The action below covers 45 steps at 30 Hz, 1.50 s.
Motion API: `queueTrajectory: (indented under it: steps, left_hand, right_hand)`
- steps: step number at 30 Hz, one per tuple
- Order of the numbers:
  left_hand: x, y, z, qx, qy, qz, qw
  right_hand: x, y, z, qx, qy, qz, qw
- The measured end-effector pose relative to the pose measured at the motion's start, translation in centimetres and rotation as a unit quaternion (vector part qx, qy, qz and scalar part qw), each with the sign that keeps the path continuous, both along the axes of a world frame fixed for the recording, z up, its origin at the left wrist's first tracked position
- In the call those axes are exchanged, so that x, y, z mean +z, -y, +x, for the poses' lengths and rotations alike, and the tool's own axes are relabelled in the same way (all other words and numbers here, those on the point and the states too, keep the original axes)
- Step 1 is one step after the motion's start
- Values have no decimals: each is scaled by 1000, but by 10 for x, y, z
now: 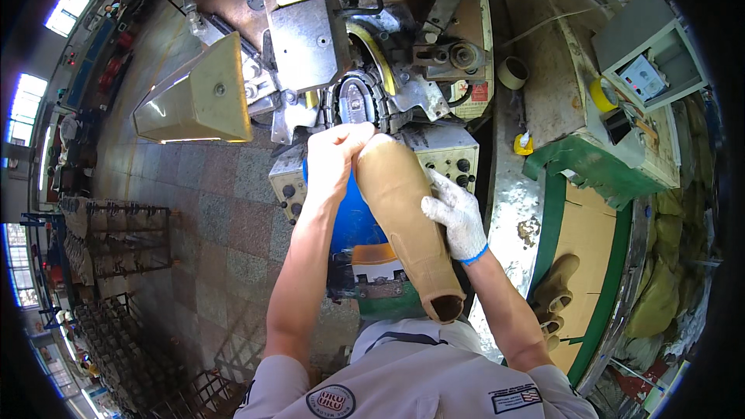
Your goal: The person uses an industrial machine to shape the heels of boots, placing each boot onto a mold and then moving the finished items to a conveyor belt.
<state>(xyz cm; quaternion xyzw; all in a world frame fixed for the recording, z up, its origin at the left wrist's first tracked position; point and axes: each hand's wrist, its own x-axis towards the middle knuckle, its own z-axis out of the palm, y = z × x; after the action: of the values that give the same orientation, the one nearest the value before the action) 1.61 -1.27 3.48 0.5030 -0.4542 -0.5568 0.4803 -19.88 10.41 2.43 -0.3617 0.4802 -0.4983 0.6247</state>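
A tan boot (400, 202) lies between my two hands, its toe toward the machine and its open shaft toward my body. My bare left hand (335, 154) pinches the edge of the boot's toe, fingers closed. In a white glove with a blue cuff, my right hand (458, 219) holds the boot's other side from the right; part of its grip is hidden behind the boot. Just beyond the toe is the machine's metal shoe-shaped pad (356, 101), ringed by dark jaws. Which parts of the sole touch the machine cannot be seen.
A beige angular lamp housing (198, 97) juts out at left. Control panels with knobs (463, 165) flank the work spot. At right, more tan boots (555, 291) lie on a green-edged conveyor, below a bench with yellow tape (602, 95). Racks (116, 240) stand far left.
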Motion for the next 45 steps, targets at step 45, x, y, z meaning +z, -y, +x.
queueTrajectory:
  steps: [45]
  left_hand:
    - [-103,-44,16,45,-302,207,930]
  right_hand:
    - [-37,81,91,-136,-8,-74,988]
